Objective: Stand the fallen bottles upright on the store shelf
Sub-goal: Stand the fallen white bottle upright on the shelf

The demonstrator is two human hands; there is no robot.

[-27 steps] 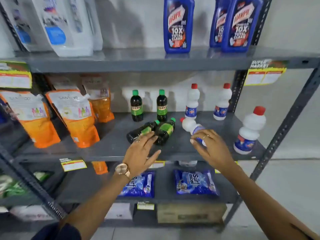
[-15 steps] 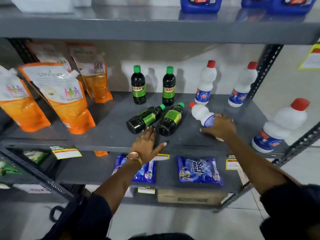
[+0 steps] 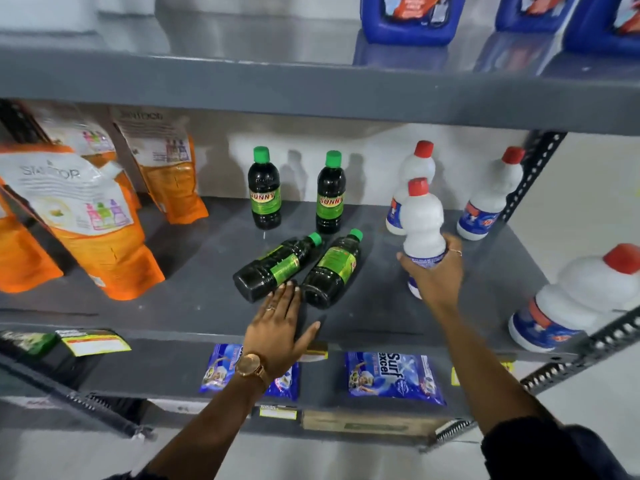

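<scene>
My right hand (image 3: 434, 271) grips a white bottle with a red cap (image 3: 423, 223) around its lower body, holding it nearly upright over the grey middle shelf (image 3: 194, 299). Two dark bottles with green caps lie on their sides mid-shelf: the left one (image 3: 273, 268) and the right one (image 3: 334, 270), caps pointing back right. My left hand (image 3: 280, 327) rests flat on the shelf, fingers spread, fingertips just at the bases of the two fallen bottles. Behind them two matching dark bottles (image 3: 264, 190) (image 3: 330, 195) stand upright.
Upright white bottles stand behind my right hand (image 3: 415, 164), at the back right (image 3: 491, 195) and at the front right edge (image 3: 581, 299). Orange refill pouches (image 3: 93, 230) fill the shelf's left. Blue jugs (image 3: 412, 15) sit above, blue detergent packets (image 3: 391, 379) below. A perforated post (image 3: 533, 174) bounds the right.
My right hand has lifted the fallen white bottle from lying on its side to nearly upright. My left hand stays flat near the dark bottles. The camera has moved closer.
</scene>
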